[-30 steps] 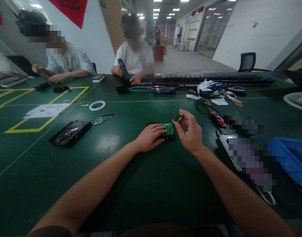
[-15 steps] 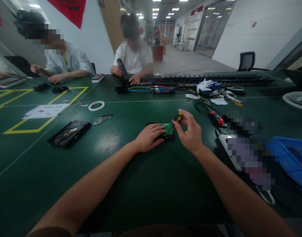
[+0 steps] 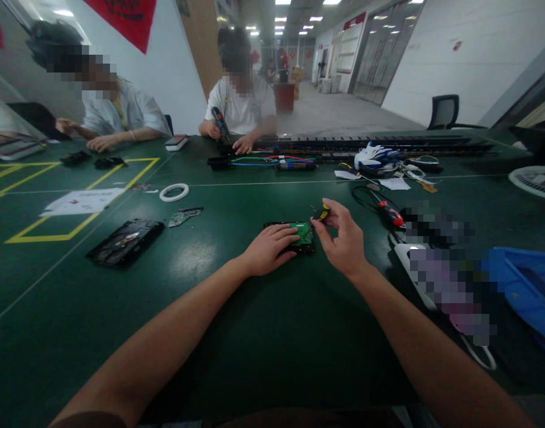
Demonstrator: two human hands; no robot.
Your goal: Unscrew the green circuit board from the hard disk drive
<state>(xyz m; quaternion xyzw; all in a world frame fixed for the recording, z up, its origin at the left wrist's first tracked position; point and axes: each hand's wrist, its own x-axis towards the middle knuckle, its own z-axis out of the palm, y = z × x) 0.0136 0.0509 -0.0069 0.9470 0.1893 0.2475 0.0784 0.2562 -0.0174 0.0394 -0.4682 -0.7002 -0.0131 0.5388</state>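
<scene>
A hard drive [image 3: 304, 234] with a green circuit board facing up lies on the dark green table. My left hand [image 3: 268, 249] rests across its left part, fingers over the board and thumb along the near edge, holding it against the table. Pinched between the thumb and fingers of my right hand [image 3: 343, 235] is a small black-and-yellow screwdriver [image 3: 323, 212], at the drive's right end. Its tip is too small to make out. Tiny screws seem to lie just beyond the drive. Farther left sit another black drive [image 3: 126, 241] and a loose circuit board [image 3: 185, 216].
A red-handled screwdriver [image 3: 390, 214], a white pouch-like item [image 3: 415, 276] and a blue bin [image 3: 528, 285] stand at right. Gloves [image 3: 374, 156] and long black strips [image 3: 379, 142] lie farther back. A tape roll [image 3: 174, 192] is at left. Two co-workers sit across, one holding a power screwdriver [image 3: 219, 122].
</scene>
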